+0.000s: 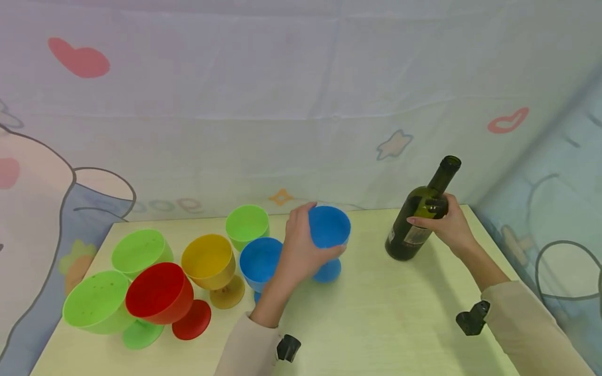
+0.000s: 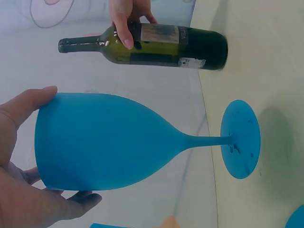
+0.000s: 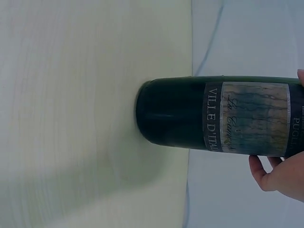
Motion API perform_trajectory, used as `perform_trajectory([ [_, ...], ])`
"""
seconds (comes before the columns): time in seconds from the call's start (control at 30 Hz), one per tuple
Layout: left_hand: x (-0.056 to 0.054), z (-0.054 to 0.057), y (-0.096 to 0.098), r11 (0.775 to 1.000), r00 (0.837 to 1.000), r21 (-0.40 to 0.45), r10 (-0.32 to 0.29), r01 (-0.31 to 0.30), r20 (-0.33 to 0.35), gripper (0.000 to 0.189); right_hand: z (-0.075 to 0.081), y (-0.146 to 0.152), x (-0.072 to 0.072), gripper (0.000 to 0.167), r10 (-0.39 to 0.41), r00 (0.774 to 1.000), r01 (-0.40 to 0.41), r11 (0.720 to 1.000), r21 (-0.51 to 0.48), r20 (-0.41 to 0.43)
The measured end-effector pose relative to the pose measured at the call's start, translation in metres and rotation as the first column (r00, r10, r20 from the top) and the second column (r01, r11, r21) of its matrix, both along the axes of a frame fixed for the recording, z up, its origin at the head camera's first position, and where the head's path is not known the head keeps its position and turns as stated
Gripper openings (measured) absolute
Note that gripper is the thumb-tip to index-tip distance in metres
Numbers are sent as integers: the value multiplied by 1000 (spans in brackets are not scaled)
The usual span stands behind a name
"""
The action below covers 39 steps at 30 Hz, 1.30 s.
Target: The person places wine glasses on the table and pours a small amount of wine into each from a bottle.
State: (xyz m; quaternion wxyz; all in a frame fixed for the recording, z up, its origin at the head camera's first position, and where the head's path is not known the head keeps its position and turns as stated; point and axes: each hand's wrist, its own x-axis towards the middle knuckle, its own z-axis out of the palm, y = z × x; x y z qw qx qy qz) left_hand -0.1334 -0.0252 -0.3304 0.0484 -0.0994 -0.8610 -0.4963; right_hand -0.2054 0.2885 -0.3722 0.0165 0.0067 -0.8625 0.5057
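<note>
My left hand holds a blue plastic goblet near its rim, thumb on one side and fingers on the other. In the left wrist view the goblet's foot shows with its shadow a little apart from it on the table. My right hand grips a dark green wine bottle around its upper body. The bottle stands at the right, its base at the tabletop. Its label faces the right wrist camera.
Left of my left hand stand a second blue goblet, a yellow goblet, a red goblet and several green goblets. They crowd the left of the pale wooden table. A printed cloth hangs behind the back edge.
</note>
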Motion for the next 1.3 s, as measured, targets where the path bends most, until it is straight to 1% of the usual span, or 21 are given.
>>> perform_trajectory([
  [0.07,5,-1,-1,999,1000,27,-26,26,-1,84,-1,-1,2,87,-3,1000,3,1000,-3,-16],
  [0.2,14,-7,-2,996,997,58,-70,71,-26,84,-4,-3,6,83,-7,999,7,1000,-2,-50],
  [0.33,20,-13,-3,992,995,81,-95,98,-37,85,-5,-5,10,80,-7,997,6,1000,-6,-71],
  [0.5,27,-20,-5,987,993,107,-115,116,-20,84,-7,-9,14,82,-12,996,10,1000,-24,-85],
  [0.63,30,-23,-5,985,994,131,-111,111,-3,85,-8,-11,15,86,-32,996,29,999,-35,-81],
  [0.77,32,-25,-6,984,994,139,-108,108,-10,85,-7,-10,18,83,-49,996,50,999,11,-68],
  [0.83,32,-27,-6,984,994,143,-107,108,-16,86,-8,-9,20,81,-45,997,48,998,36,-66],
  [0.93,33,-28,-7,984,995,149,-100,100,-9,86,-8,-8,23,80,-50,997,52,998,42,-61],
  [1.13,34,-31,-8,982,997,176,-80,75,17,89,-7,-11,27,81,-61,995,64,997,42,-76],
  [1.3,34,-33,-9,984,996,173,-59,48,62,91,-5,-16,30,81,-55,995,60,997,56,-89],
])
